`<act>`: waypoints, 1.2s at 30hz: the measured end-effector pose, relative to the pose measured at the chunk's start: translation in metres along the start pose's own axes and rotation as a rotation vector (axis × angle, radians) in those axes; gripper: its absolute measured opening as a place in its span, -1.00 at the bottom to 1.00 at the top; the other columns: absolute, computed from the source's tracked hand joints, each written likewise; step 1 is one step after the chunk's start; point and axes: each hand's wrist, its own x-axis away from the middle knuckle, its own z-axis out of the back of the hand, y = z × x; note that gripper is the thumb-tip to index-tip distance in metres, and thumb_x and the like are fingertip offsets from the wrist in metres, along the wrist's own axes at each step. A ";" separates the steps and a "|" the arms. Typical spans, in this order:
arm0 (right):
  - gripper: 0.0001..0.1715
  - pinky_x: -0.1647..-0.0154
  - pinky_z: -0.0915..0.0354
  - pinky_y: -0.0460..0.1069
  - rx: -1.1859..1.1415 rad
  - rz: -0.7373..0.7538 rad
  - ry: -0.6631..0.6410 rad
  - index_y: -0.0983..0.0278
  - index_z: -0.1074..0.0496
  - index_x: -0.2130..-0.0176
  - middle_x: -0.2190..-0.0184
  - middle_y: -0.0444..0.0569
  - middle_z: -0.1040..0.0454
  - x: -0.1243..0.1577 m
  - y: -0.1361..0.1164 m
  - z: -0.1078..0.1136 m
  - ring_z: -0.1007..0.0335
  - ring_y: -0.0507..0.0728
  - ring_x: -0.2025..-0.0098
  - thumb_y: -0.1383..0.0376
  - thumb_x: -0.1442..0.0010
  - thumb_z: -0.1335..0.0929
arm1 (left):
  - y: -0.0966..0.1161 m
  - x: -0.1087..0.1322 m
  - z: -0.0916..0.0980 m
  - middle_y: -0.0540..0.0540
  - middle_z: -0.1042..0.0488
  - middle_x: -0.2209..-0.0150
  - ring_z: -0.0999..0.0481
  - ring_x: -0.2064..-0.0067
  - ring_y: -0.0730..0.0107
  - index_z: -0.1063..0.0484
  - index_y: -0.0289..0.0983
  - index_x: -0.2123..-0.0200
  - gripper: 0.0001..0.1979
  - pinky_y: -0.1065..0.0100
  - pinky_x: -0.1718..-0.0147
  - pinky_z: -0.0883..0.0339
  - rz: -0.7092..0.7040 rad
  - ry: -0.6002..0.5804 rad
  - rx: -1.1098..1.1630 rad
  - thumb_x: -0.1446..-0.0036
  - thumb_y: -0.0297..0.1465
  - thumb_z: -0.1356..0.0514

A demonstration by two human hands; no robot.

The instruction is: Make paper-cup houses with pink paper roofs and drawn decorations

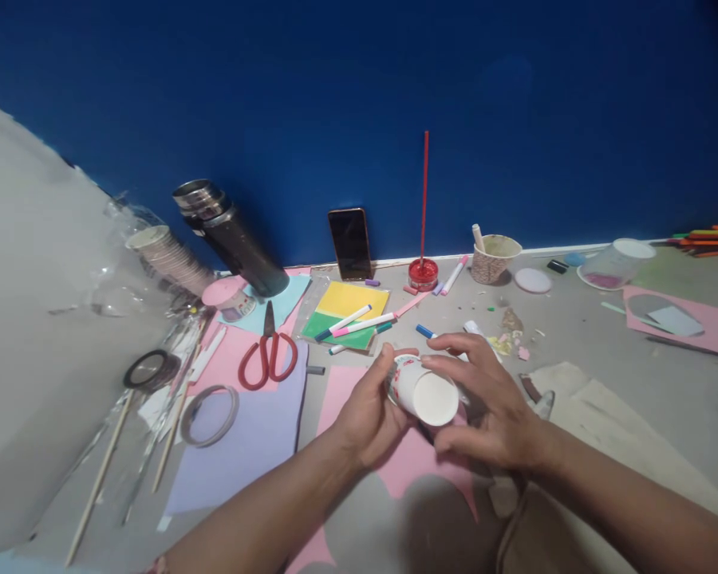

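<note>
My left hand (368, 414) is wrapped round a small white paper cup (434, 396) with a red and green print. The cup lies tilted on its side, its plain white end facing me. My right hand (494, 406) curves around the cup's right side with fingers and thumb apart. Its fingertips seem to touch the cup's upper edge, while the thumb stays below, apart from it. Under both hands lies a pink sheet (410, 462) with rounded cut-outs. Several markers (364, 324) rest just beyond, some on a packet of coloured paper (359, 299).
Red-handled scissors (269, 359), a tape roll (209, 416) and purple sheets (245, 446) lie to the left. Behind them stand a dark flask (239, 243) and stacked paper cups (171, 259). A phone (350, 243) leans on the blue wall. At right is a beige cloth (610, 430).
</note>
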 end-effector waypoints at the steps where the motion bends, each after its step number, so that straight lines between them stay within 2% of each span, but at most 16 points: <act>1: -0.19 -0.24 -0.29 0.29 0.003 -0.008 0.007 0.15 -0.33 -0.30 -0.19 0.20 -0.34 0.000 0.000 0.000 -0.34 0.37 -0.18 -0.16 -0.24 -0.46 | 0.000 0.000 0.000 -0.14 -0.59 0.26 -0.58 0.27 0.27 -0.55 -0.34 0.06 -0.58 0.31 0.24 -0.47 0.010 -0.014 -0.011 -0.31 -0.07 -0.29; 4: -0.31 -0.20 -0.33 0.24 0.002 -0.049 0.026 0.17 -0.37 -0.28 -0.16 0.18 -0.39 -0.001 0.000 0.003 -0.35 0.35 -0.18 -0.03 -0.30 -0.46 | 0.005 0.001 0.000 -0.20 -0.60 0.15 -0.60 0.23 0.18 -0.53 -0.32 -0.05 -0.45 0.24 0.27 -0.47 0.073 -0.068 -0.015 -0.35 0.04 -0.16; 7: -0.38 -0.18 -0.36 0.23 -0.004 -0.080 0.050 0.19 -0.40 -0.27 -0.13 0.19 -0.42 -0.002 0.001 0.005 -0.37 0.35 -0.16 0.01 -0.34 -0.41 | 0.011 0.000 0.000 -0.22 -0.60 0.11 -0.61 0.19 0.14 -0.51 -0.32 -0.09 -0.42 0.21 0.27 -0.47 0.143 -0.053 -0.008 -0.40 0.06 -0.06; 9: -0.37 -0.15 -0.36 0.23 0.006 -0.095 0.081 0.21 -0.41 -0.26 -0.11 0.20 -0.42 -0.002 0.002 0.006 -0.39 0.35 -0.14 -0.03 -0.35 -0.40 | 0.014 -0.001 0.000 -0.21 -0.59 0.13 -0.59 0.19 0.16 -0.52 -0.32 -0.06 -0.48 0.22 0.25 -0.46 0.134 -0.019 -0.047 -0.39 0.01 -0.12; 13: -0.35 -0.09 -0.38 0.24 0.086 -0.083 0.132 0.23 -0.42 -0.24 -0.07 0.21 -0.43 -0.001 0.006 0.006 -0.41 0.35 -0.09 -0.08 -0.35 -0.39 | 0.019 0.001 0.003 -0.21 -0.58 0.13 -0.56 0.16 0.22 -0.56 -0.34 0.07 -0.58 0.27 0.19 -0.44 -0.048 0.029 -0.283 -0.22 -0.10 -0.35; 16: -0.37 -0.07 -0.37 0.23 0.129 -0.041 0.136 0.23 -0.40 -0.23 -0.04 0.19 -0.43 -0.003 0.008 0.006 -0.40 0.34 -0.07 -0.07 -0.35 -0.40 | 0.023 0.009 0.004 -0.16 -0.55 0.05 -0.56 0.16 0.24 -0.52 -0.22 -0.06 -0.47 0.21 0.14 -0.43 -0.115 0.037 -0.444 -0.06 -0.17 -0.48; 18: -0.37 -0.07 -0.36 0.21 0.147 -0.011 0.130 0.23 -0.40 -0.22 -0.03 0.18 -0.43 -0.004 0.008 0.007 -0.40 0.33 -0.07 -0.06 -0.34 -0.42 | 0.026 0.016 0.002 -0.16 -0.53 -0.06 -0.56 0.06 0.19 -0.45 -0.12 -0.18 -0.31 0.17 0.03 -0.41 -0.123 0.044 -0.550 0.02 -0.22 -0.54; 20: -0.38 -0.07 -0.35 0.20 0.168 0.019 0.123 0.22 -0.40 -0.21 -0.02 0.17 -0.43 -0.005 0.007 0.007 -0.40 0.33 -0.06 -0.05 -0.32 -0.43 | 0.028 0.021 -0.002 -0.20 -0.50 -0.14 -0.51 -0.11 0.09 -0.42 -0.12 -0.24 -0.20 0.16 -0.05 -0.37 -0.139 0.053 -0.655 0.09 -0.25 -0.57; 22: -0.39 -0.07 -0.34 0.20 0.191 0.046 0.115 0.23 -0.39 -0.21 -0.02 0.17 -0.44 -0.006 0.007 0.006 -0.40 0.32 -0.05 -0.02 -0.32 -0.44 | 0.028 0.024 -0.006 -0.24 -0.50 -0.15 -0.46 -0.18 0.02 -0.43 -0.17 -0.23 -0.17 0.17 -0.05 -0.36 -0.149 0.049 -0.710 0.13 -0.24 -0.59; 25: -0.38 -0.10 -0.33 0.20 0.216 0.069 0.105 0.26 -0.39 -0.22 -0.03 0.18 -0.44 -0.005 0.007 0.004 -0.39 0.31 -0.06 0.01 -0.32 -0.45 | 0.025 0.024 -0.007 -0.24 -0.54 -0.09 -0.51 -0.10 0.03 -0.47 -0.21 -0.18 -0.23 0.21 0.04 -0.38 -0.152 0.018 -0.722 0.12 -0.23 -0.57; 28: -0.35 -0.11 -0.34 0.20 0.191 0.072 0.122 0.26 -0.39 -0.23 -0.03 0.18 -0.45 -0.003 0.006 0.003 -0.39 0.31 -0.06 0.02 -0.28 -0.49 | 0.022 0.023 -0.002 -0.21 -0.58 0.03 -0.56 0.05 0.14 -0.49 -0.24 -0.16 -0.31 0.25 0.13 -0.39 -0.143 -0.010 -0.669 0.04 -0.21 -0.55; 30: -0.34 -0.10 -0.38 0.19 0.119 0.030 0.151 0.23 -0.42 -0.22 -0.03 0.16 -0.45 -0.003 0.006 0.002 -0.41 0.31 -0.06 0.02 -0.26 -0.51 | 0.022 0.022 0.001 -0.22 -0.57 0.02 -0.56 0.08 0.17 -0.49 -0.25 -0.15 -0.36 0.24 0.11 -0.43 -0.118 -0.026 -0.520 -0.05 -0.15 -0.50; 33: -0.35 -0.09 -0.42 0.17 -0.054 -0.108 0.189 0.18 -0.48 -0.21 -0.06 0.14 -0.46 0.000 0.006 0.001 -0.44 0.31 -0.08 -0.06 -0.26 -0.48 | 0.022 0.018 0.005 -0.30 -0.55 -0.09 -0.59 0.01 0.06 -0.48 -0.31 -0.14 -0.42 0.09 0.02 -0.49 0.008 -0.082 -0.218 -0.23 -0.02 -0.33; 36: -0.35 -0.11 -0.42 0.16 -0.181 -0.218 0.215 0.12 -0.52 -0.20 -0.07 0.11 -0.45 0.003 0.008 0.002 -0.45 0.30 -0.09 -0.14 -0.26 -0.46 | 0.020 0.011 0.009 -0.34 -0.54 -0.14 -0.63 0.01 -0.05 -0.45 -0.32 -0.19 -0.44 -0.04 0.00 -0.50 0.151 -0.172 -0.059 -0.38 -0.01 -0.15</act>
